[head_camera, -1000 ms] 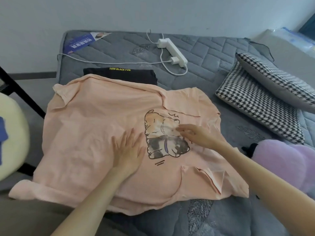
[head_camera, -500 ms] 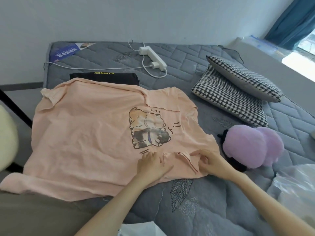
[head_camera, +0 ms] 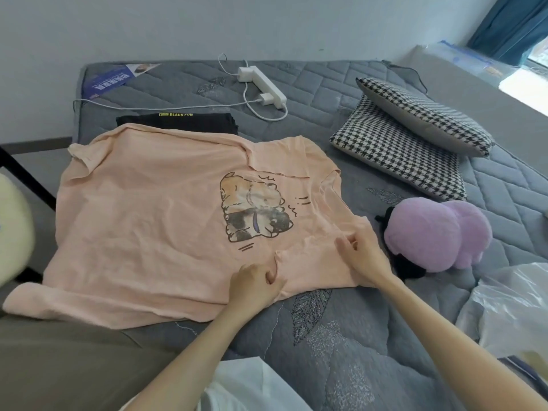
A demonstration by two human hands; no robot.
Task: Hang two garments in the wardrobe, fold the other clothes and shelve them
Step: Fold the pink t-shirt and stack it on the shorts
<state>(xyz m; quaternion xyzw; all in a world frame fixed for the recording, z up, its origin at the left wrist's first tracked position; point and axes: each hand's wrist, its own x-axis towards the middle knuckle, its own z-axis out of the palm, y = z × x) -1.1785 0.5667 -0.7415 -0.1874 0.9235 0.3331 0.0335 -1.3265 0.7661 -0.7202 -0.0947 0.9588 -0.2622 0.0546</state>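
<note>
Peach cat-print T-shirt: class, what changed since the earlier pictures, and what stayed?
Both hands moved from the middle to the near edge of the peach cat-print T-shirt; the left hand, flat before, grips a fold, the right hand pinches cloth. It stays spread on the grey quilted mattress, folded black garment behind it.

Soft daylight comes from the blown-out window (head_camera: 538,57) at upper right. Shadows are faint, edges bend with the wide lens, and detail is slightly soft.

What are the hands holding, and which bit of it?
Both hold the peach T-shirt: the left hand pinches a fold by its near edge, the right hand pinches cloth near its right corner.
</note>
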